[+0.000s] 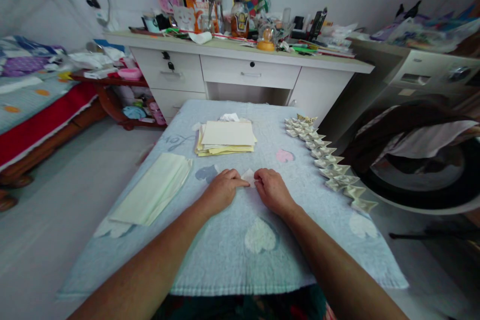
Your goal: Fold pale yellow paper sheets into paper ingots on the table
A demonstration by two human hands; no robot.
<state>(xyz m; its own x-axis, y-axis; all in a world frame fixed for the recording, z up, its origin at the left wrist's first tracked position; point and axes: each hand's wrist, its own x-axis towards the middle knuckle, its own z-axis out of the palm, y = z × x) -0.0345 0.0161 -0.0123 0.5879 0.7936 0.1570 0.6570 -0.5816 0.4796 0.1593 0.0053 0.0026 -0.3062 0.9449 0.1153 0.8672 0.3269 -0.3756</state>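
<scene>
A small piece of folded white paper [248, 176] lies on the cloth between my two hands. My left hand [224, 190] is curled, its forefinger reaching to the paper's lower left edge. At the paper's right edge, my right hand [273, 189] has its fingers drawn together in a pinch. Fingers partly hide the paper's sides. Beyond my hands sits a stack of cream and yellow paper sheets [228, 133]. Off to the left is a pile of long pale green paper sheets [153, 189]. Folded paper boats [325, 161] stand in a line along the right side.
A light blue cloth with heart shapes [225, 260] covers the table. Behind it stands a white desk [249, 67] crowded with jars, bags and small items. A washing machine [416, 75] is at the right, a bed [41, 105] at the left.
</scene>
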